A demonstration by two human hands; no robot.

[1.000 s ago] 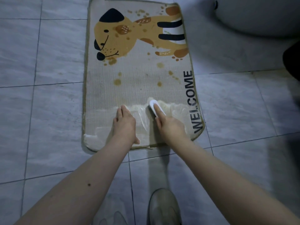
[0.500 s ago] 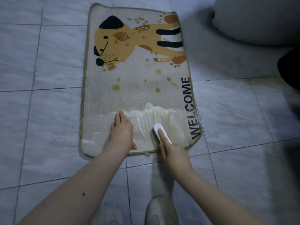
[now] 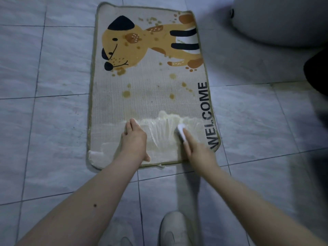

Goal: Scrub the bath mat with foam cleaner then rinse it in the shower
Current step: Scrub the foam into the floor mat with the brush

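Note:
A beige bath mat (image 3: 142, 96) with a yellow dog picture and the word WELCOME lies flat on the tiled floor. Brown stains dot its middle. White foam (image 3: 160, 128) covers its near end. My left hand (image 3: 134, 139) presses flat on the mat's near part, fingers straight. My right hand (image 3: 198, 151) grips a small white scrub brush (image 3: 181, 133) and holds it down on the foam near the WELCOME lettering.
Grey floor tiles (image 3: 53, 121) surround the mat. A white rounded toilet base (image 3: 276, 22) stands at the far right, with a dark object (image 3: 317, 73) at the right edge. My two light shoes (image 3: 173, 229) are at the bottom.
My right hand pulled the brush toward me over the foam, then pushed it away again. My left hand stayed pressed on the mat.

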